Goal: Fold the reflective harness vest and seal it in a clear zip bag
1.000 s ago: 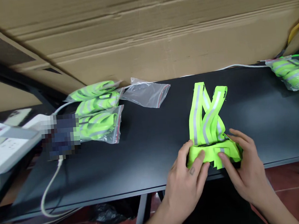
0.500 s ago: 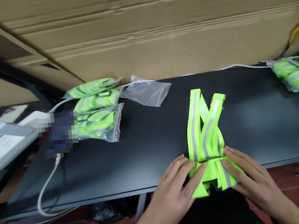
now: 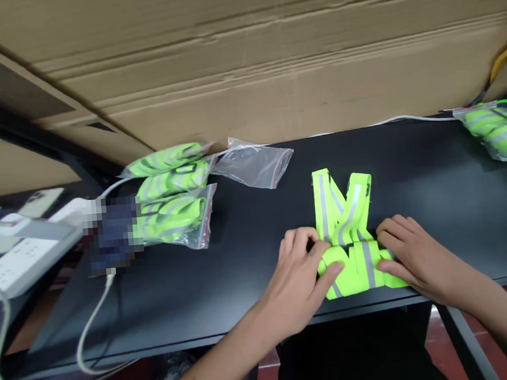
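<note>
Fingers (image 3: 303, 239) of the left hand (image 3: 293, 280) and right hand (image 3: 416, 247) curl closed over a folded hi-vis vest (image 3: 354, 270), gripping its lower folds from either side. The vest lies on a black table (image 3: 447, 198), near the front edge, its straps pointing away.

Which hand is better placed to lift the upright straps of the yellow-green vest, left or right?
Probably the left hand: its fingers touch the upright straps, while the right hand lies farther along the folded band.
</note>
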Demonstrator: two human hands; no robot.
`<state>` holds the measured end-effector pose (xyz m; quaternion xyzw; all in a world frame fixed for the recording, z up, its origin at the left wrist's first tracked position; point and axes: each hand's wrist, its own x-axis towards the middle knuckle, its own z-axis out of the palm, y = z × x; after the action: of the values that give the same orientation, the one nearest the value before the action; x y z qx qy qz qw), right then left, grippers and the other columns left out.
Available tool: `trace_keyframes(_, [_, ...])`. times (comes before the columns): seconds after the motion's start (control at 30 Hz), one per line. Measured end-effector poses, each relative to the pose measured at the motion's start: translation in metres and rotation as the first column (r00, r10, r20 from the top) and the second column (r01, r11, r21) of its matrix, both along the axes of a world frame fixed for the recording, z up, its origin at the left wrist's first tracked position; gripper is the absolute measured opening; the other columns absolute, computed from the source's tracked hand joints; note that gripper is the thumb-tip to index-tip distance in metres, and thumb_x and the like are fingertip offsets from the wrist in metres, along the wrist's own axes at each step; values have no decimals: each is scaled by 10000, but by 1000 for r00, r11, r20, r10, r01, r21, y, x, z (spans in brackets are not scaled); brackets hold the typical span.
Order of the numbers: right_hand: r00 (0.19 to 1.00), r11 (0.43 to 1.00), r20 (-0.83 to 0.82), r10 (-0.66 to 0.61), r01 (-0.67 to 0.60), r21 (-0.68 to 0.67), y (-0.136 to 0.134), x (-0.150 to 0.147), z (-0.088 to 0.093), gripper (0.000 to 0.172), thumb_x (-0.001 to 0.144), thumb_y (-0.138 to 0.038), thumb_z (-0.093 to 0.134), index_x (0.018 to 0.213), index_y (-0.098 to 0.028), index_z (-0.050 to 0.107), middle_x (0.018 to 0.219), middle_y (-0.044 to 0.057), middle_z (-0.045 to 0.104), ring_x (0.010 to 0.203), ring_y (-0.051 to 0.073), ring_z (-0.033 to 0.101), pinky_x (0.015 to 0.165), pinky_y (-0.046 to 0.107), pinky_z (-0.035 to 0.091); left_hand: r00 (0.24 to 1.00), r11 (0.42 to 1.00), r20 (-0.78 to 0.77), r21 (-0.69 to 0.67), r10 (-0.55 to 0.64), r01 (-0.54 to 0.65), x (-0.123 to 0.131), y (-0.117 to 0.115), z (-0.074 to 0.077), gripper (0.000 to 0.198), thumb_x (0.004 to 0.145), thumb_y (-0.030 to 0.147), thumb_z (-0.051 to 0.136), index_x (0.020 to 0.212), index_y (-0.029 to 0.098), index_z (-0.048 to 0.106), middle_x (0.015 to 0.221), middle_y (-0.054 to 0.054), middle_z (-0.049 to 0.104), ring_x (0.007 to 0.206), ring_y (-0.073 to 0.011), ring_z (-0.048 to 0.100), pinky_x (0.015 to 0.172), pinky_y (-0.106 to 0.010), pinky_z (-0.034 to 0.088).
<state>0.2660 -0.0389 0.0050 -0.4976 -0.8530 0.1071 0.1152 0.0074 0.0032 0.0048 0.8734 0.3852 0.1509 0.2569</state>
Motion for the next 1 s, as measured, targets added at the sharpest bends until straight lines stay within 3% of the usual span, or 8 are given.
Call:
trace_keyframes(0.13, [975,958,-67,-213,222,181,-1,-10,-15,421,1012,-559,402,1013,-159,533,993,134,607,873,242,587,722,363,479,996,984,14,156,83,-84,3,4,-8,323,1012,368,497,1233,133,506,1134,-132,548,1004,-272,513,833,-472,517])
trace_keyframes(0.23, [922,875,-92,-377,387,293,-11,-20,-21,439,962,-612,495,1006,-176,526,885,82,620,698,183,610,566,287,459,998,954,56,296,36,-51,5,1,-13,185,992,234,539,1162,164,563,1089,-114,544,981,-256,524,803,-421,538])
trace_keyframes(0.3, [901,828,-95,-424,428,361,-20,-26,-20,321,952,-517,593,953,-200,542,819,34,641,609,137,606,513,257,436,998,927,67,376,-17,-9,6,-2,-13,155,963,105,533,1089,162,606,1074,-110,566,980,-248,546,790,-392,554])
trace_keyframes(0.4, [899,801,-154,-409,435,411,-33,-35,-17,187,923,-321,694,1017,-193,594,913,53,707,760,151,684,662,255,526,994,913,104,408,-42,-4,9,-11,-12,156,951,105,559,1096,109,616,1076,-138,607,1028,-268,595,829,-413,586])
trace_keyframes(0.53, [947,893,-184,-263,311,326,-45,-35,-17,476,919,-265,688,1333,-87,533,1210,191,663,987,251,655,861,403,561,994,921,106,390,-23,-20,10,-25,-11,406,946,321,642,1230,40,571,1188,-212,620,1207,-357,589,989,-535,569])
trace_keyframes(0.67, [990,962,-85,-108,126,241,-55,-16,-19,640,935,-145,626,1513,-50,366,1405,244,546,1095,287,600,873,446,551,996,933,93,359,-10,-24,8,-31,-15,394,963,247,621,1307,75,534,1253,-193,622,1328,-347,541,1107,-557,498])
trace_keyframes(0.8, [998,967,-18,56,-50,249,-58,6,-14,589,940,-73,593,1491,-25,393,1311,200,628,1118,255,595,895,387,542,990,953,101,298,-96,62,1,-28,-13,334,985,252,587,1297,139,551,1258,-151,621,1367,-310,516,1132,-544,476])
trace_keyframes(1.0, [980,922,20,197,-192,335,-41,12,0,242,990,-264,573,1150,-101,654,995,115,711,942,229,641,795,362,563,974,950,86,255,-209,181,-9,-24,-9,427,956,402,628,1303,168,544,1330,-150,579,1392,-303,488,1128,-527,483])
